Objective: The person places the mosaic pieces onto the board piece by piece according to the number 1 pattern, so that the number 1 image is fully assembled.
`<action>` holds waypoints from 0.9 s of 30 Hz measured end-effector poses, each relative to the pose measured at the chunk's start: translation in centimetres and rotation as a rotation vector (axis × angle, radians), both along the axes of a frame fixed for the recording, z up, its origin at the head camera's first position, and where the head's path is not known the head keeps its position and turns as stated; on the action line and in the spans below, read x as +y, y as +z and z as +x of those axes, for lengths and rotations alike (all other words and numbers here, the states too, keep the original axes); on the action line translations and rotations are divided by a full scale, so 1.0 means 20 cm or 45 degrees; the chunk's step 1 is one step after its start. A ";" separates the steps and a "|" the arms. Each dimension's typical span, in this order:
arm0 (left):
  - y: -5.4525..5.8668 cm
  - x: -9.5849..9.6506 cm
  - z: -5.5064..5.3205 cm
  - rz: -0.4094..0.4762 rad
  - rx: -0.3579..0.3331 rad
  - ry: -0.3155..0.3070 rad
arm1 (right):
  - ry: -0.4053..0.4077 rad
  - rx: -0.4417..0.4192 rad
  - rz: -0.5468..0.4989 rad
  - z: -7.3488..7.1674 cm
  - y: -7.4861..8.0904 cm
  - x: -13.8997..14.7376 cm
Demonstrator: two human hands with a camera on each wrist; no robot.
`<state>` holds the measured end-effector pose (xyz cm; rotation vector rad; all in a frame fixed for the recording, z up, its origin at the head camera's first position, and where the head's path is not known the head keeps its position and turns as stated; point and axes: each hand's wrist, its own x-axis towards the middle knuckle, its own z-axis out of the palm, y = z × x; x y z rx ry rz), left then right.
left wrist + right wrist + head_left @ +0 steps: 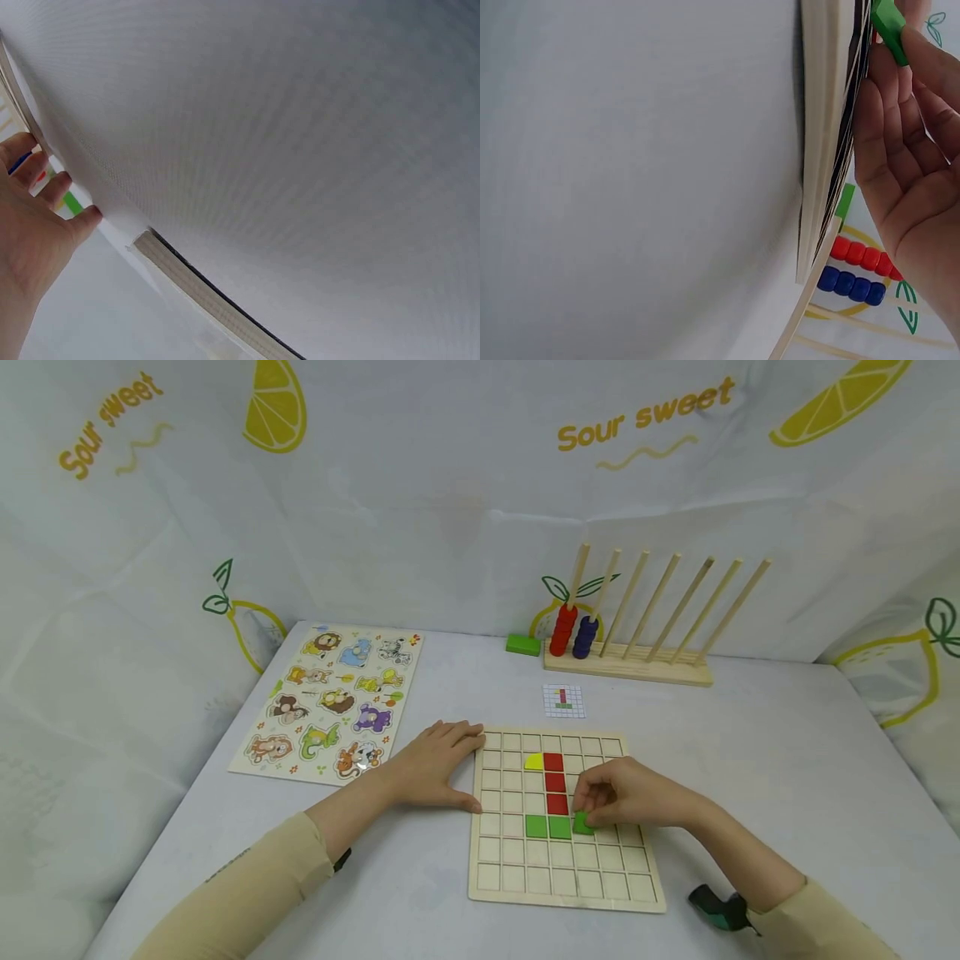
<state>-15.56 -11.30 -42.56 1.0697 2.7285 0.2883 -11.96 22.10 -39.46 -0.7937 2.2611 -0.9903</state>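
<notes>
One white table (pixel 750 793) under lemon-print cloth walls (pixel 450 485) all around.

On my pale wooden grid board (pixel 495 877): three red tiles (pixel 555 782), a yellow piece (pixel 534 762), green tiles (pixel 547 827) below them.

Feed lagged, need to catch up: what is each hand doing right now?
Left hand: open, fingers flat, resting against the left edge of the grid board.
Right hand: fingers pinching a green block over the board.
</notes>
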 end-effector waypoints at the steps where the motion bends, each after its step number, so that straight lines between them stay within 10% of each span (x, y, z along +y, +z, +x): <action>1: 0.00 0.00 0.00 -0.001 0.001 -0.001 | 0.002 0.007 0.011 0.00 0.00 0.00; 27: 0.00 -0.03 0.01 0.022 -0.021 0.007 | -0.004 0.089 0.050 0.02 -0.02 -0.05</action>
